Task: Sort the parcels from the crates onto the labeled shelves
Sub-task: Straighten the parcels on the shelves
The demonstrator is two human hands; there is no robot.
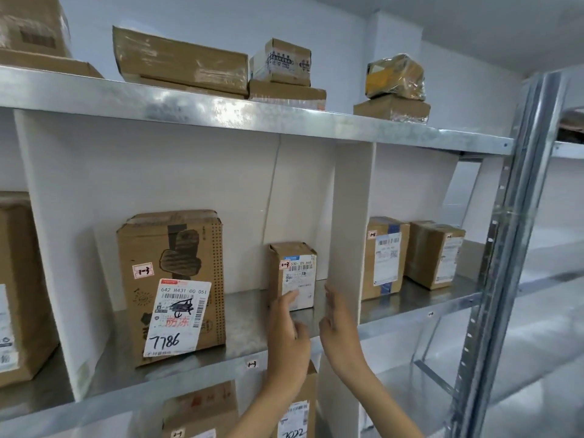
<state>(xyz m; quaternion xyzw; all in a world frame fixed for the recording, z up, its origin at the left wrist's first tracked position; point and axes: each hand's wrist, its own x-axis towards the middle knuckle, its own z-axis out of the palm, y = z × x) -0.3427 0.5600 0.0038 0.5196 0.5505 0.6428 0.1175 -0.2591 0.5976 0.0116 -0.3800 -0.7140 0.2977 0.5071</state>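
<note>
Placement is the step in hand, as we judge it: the small brown cardboard parcel with a white shipping label (294, 267) stands upright on the grey metal middle shelf (246, 308), toward the back of the bay between two white divider panels. We read a handwritten "1-3" on the little sticker at the parcel's upper left corner, and what looks like the same mark on the small white tag on the shelf's front edge (252, 364), so the parcel seems to be in its proper bay. Our left hand (288, 338) reaches up with fingers stretched out, the tips touching the lower part of the parcel's label; it presses rather than grips. Our right hand (340, 327) is flat and wide, fingers straight and together, holding nothing; it hovers just beside the parcel's right edge, in front of the right-hand white divider panel (352, 216), and appears not to touch the box. The tall brown cardboard parcel marked "7786" (189, 248) shares the bay, well apart to the left, nearer the front edge. The next move probably calls for a light nudge to square the small parcel, then drawing both hands clear without tipping it, and fetching another parcel from the crates, which are out of view.
</note>
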